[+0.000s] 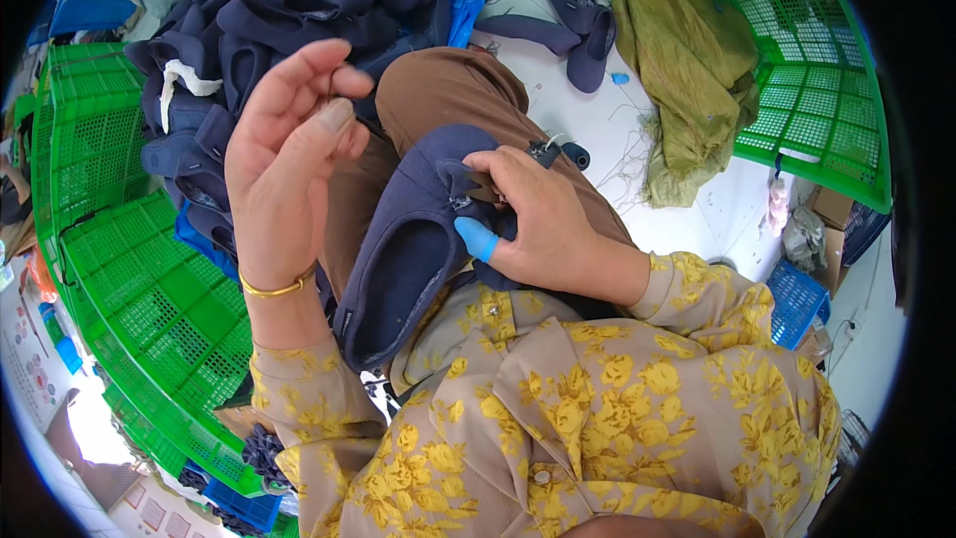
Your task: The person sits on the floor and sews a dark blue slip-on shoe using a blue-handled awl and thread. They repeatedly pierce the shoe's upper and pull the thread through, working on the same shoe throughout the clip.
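A navy fabric slip-on shoe (398,239) lies tilted across my lap, its opening facing up. My right hand (543,214) grips the shoe at its side, pinching a small flap of the navy fabric. A blue cover (476,238) wraps its thumb tip. Something small and dark shows between the fingers, too unclear to name. To the left of the shoe, my left hand (289,159) is raised apart from it. Its fingers curl in toward the thumb, and some fingertips are smeared. Whatever they may pinch is too small to make out.
A heap of navy shoes (309,0) rises beyond my knees. Green plastic crates (149,309) stand at left, with another green crate (812,80) at far right. Loose shoes (588,50) and an olive cloth (687,60) lie on the white floor. A dark spool (575,155) sits beside my leg.
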Available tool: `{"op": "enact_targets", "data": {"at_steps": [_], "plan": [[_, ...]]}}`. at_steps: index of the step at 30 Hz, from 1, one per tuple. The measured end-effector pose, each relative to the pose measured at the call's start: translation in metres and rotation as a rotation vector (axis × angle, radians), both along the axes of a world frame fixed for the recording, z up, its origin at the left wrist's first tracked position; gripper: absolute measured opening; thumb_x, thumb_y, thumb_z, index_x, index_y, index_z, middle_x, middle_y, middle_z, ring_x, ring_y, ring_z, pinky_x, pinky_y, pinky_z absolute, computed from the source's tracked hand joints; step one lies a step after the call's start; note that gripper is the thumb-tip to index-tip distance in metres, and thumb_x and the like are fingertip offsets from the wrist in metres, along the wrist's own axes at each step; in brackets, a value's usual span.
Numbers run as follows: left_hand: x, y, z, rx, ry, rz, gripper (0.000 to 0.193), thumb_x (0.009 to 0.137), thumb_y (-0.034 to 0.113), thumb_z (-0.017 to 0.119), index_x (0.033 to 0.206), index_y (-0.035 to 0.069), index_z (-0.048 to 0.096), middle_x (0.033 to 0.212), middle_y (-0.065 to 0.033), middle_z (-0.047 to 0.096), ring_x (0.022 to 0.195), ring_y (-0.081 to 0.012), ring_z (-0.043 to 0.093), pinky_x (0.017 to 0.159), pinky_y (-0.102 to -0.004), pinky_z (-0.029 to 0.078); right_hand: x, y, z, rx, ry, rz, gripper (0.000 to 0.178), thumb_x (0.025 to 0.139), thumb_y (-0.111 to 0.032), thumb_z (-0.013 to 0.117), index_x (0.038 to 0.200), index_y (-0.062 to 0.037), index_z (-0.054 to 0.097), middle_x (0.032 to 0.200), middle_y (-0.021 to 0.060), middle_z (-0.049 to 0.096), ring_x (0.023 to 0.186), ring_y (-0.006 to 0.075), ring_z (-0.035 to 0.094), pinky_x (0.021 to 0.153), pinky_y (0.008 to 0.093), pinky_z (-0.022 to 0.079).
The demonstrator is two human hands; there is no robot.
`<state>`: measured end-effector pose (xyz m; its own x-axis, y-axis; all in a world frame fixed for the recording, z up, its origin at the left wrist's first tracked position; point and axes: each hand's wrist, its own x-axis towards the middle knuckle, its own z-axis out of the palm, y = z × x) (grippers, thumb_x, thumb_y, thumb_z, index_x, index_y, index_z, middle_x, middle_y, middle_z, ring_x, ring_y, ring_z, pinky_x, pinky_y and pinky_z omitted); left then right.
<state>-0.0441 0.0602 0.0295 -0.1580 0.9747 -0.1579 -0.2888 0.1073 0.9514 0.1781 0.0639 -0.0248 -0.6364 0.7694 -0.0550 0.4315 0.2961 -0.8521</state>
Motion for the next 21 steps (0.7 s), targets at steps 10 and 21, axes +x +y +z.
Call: {"op": "enact_targets", "data": {"at_steps": [10,21], "plan": [[0.016,0.033,-0.005,0.065,-0.099,-0.091,0.042,0.092,0.002,0.052,0.133,-0.005,0.048,0.12,-0.0168,0.062,0.091,-0.0156,0.061,0.082,-0.0274,0.049,-0.001,0.002,-0.003,0.014,-0.022,-0.007,0.042,0.078,-0.016,0.069,0.114,-0.0022,0.053,0.096,0.0143,0.059,0.073,0.0302,0.061,0.063,0.0401,0.05],[0.01,-0.02,-0.01,-0.138,0.736,-0.242,0.005,0.085,0.003,0.067,0.087,-0.001,0.066,0.078,-0.0025,0.061,0.07,-0.0086,0.056,0.063,-0.0229,0.045,-0.001,0.002,-0.011,-0.02,0.078,-0.106,0.034,0.075,-0.017,0.073,0.102,-0.004,0.058,0.084,0.0108,0.061,0.068,0.0267,0.061,0.059,0.0368,0.047]]}}
